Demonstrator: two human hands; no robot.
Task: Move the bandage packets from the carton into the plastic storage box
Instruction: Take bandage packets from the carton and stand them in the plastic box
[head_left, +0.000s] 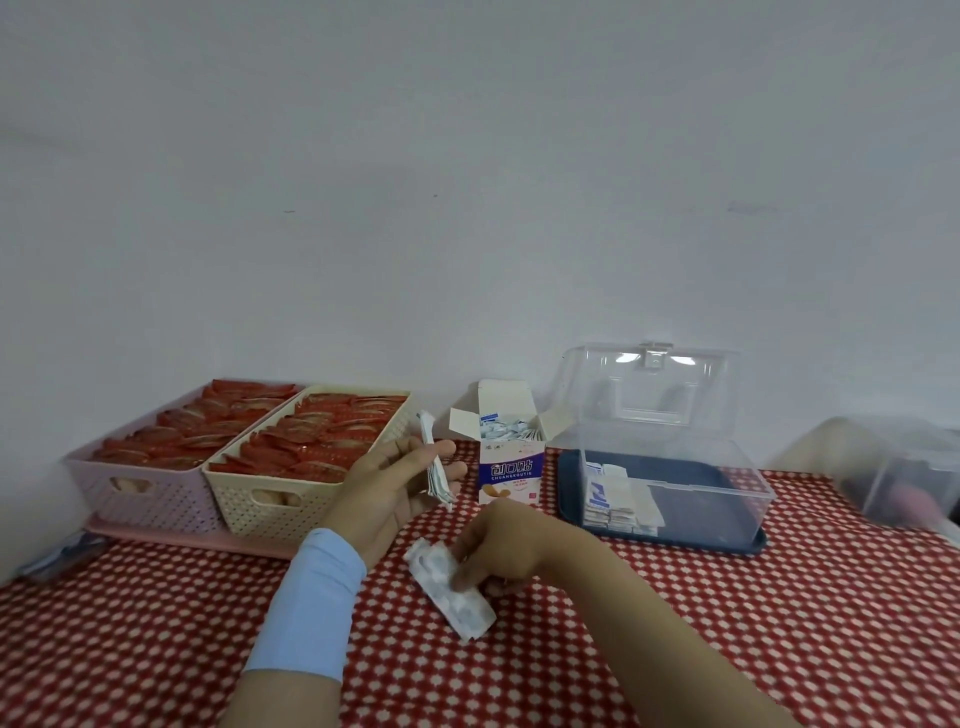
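Partway: several packets (618, 499) stacked in storage box (696, 506), carton (511, 467) still well filled; left hand (395, 488) fingers pinch a small stack (435, 467), right hand (506, 548) fingers pinch one packet (457, 597) on table (727, 623).

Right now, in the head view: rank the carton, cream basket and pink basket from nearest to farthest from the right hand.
1. Carton, just behind the right hand.
2. Cream basket, back-left of it.
3. Pink basket, farthest left, beside the cream one.
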